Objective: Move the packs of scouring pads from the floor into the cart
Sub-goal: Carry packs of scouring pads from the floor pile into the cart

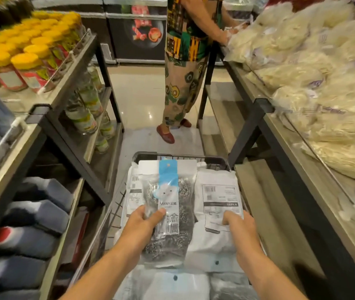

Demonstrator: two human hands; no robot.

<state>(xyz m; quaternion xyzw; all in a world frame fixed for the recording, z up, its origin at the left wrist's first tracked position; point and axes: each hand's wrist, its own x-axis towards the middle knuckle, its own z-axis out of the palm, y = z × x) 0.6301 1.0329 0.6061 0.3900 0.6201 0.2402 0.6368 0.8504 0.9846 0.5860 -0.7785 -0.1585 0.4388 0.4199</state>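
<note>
Cart [215, 162] in aisle between shelves, loaded with white packs.
Pack of scouring pads [167, 213] lies on top of load, inside cart, steel-wool coils visible through clear wrap.
Left hand [145, 221] grips pack's left edge, thumb on label.
Right hand [240, 227] curls over white pack [217, 198] beside it.
Step judged: placing pack in cart.
Next: let go, check floor for remaining packs; floor near cart hidden.

Bright, even overhead store light — glare spots on the glossy floor [150, 114] at 12 o'clock; wide-angle bending and motion blur smear the edges, worst at 2 and 9 o'clock.
</note>
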